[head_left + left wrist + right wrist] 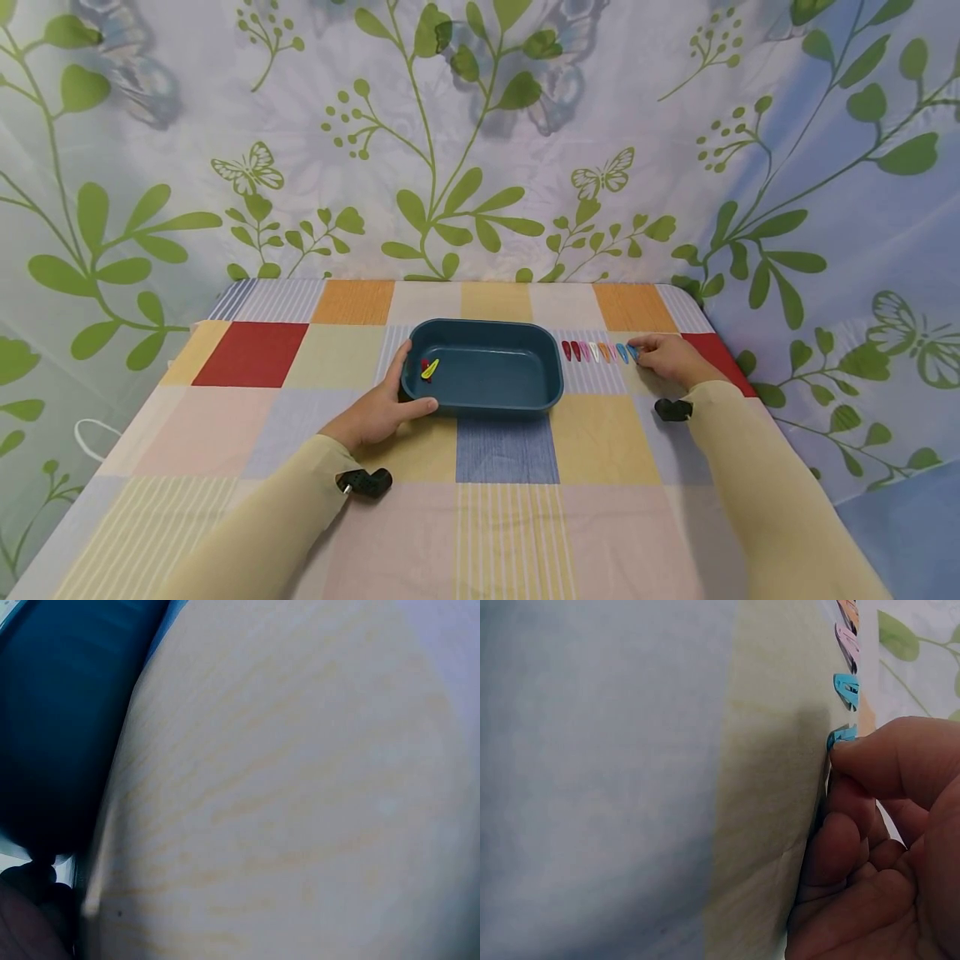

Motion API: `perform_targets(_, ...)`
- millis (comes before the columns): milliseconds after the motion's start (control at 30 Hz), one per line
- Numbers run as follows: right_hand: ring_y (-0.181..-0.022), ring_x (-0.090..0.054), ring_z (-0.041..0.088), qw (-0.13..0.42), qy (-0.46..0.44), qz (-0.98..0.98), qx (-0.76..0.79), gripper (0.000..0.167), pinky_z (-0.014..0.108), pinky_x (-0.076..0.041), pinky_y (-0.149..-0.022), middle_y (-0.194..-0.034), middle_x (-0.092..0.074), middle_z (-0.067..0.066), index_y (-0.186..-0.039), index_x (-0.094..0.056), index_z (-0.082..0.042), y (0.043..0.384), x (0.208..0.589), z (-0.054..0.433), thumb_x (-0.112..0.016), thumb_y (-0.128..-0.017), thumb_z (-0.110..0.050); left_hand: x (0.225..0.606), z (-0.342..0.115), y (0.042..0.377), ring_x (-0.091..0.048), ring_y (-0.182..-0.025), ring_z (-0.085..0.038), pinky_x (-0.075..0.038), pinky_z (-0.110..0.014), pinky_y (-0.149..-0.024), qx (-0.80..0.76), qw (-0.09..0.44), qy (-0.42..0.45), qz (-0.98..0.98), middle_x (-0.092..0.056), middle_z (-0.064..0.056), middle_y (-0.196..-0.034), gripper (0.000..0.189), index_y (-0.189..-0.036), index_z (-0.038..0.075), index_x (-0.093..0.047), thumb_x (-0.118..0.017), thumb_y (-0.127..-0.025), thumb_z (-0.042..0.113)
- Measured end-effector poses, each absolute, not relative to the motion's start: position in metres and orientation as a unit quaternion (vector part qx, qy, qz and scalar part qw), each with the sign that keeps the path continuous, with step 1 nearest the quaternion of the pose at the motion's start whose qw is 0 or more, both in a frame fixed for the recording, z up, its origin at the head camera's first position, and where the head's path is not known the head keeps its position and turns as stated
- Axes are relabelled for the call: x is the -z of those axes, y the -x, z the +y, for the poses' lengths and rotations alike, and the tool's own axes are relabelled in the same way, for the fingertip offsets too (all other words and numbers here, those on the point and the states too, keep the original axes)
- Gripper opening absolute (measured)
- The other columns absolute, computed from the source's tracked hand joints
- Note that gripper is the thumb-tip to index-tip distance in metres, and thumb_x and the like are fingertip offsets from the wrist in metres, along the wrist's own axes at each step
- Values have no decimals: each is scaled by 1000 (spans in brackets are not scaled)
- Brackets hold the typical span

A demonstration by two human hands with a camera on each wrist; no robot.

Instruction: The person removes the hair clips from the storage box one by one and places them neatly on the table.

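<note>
A dark blue rectangular tray stands on the patchwork tablecloth, with a yellow hair clip and something red at its left end. My left hand is spread round the tray's near left corner, fingers straight along the side and thumb on the front rim. To the right of the tray runs a row of snap hair clips, among them a white clip and an orange clip. At the row's right end my right hand pinches a blue hair clip between thumb and finger.
Beside the pinched clip lies another blue clip, then a pink clip. A floral curtain hangs behind the table's far edge. On the left a white cord loop shows by the table edge.
</note>
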State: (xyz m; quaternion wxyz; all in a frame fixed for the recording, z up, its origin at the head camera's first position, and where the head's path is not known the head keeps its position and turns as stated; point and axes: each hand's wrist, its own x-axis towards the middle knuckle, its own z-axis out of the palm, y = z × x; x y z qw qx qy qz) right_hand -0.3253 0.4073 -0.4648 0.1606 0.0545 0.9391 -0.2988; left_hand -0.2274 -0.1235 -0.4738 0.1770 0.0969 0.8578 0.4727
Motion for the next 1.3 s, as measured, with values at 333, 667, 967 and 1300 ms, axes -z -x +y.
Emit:
perform_targets(333, -117, -46, 34, 166, -59, 929, 326, 52, 31, -43, -78, -138, -49, 22, -152, -54, -3, 323, 465, 407, -58, -102, -16, 474, -123, 228, -24, -159, -43, -25, -68, -124, -474, 176, -95, 858, -7, -11, -178, 113, -165, 48, 15, -74, -95, 53)
perform_targets(667, -119, -45, 34, 164, -60, 927, 331, 52, 30, -43, -79, -143, -48, 23, -153, -53, -3, 321, 463, 405, -57, -102, -16, 475, -124, 227, -26, -158, -44, -26, -68, -123, -466, 171, -100, 862, -7, -13, -178, 112, -165, 47, 15, -73, -96, 54)
perform_targets(967, -110, -51, 32, 150, -37, 936, 316, 53, 28, -45, -79, -138, -55, 23, -153, -53, -4, 321, 466, 411, -57, -103, -21, 474, -125, 227, -29, -157, -44, -28, -67, -122, -470, 174, -97, 860, -5, -11, -178, 112, -163, 52, 15, -74, -96, 54)
perform_targets(1300, -105, -67, 32, 80, 47, 952, 292, 46, 42, -56, -89, -130, -68, 26, -147, -59, -2, 324, 425, 373, -58, -108, -26, 477, -126, 227, -32, -156, -44, -31, -66, -121, -466, 173, -97, 862, -3, -8, -179, 113, -163, 52, 15, -74, -93, 60)
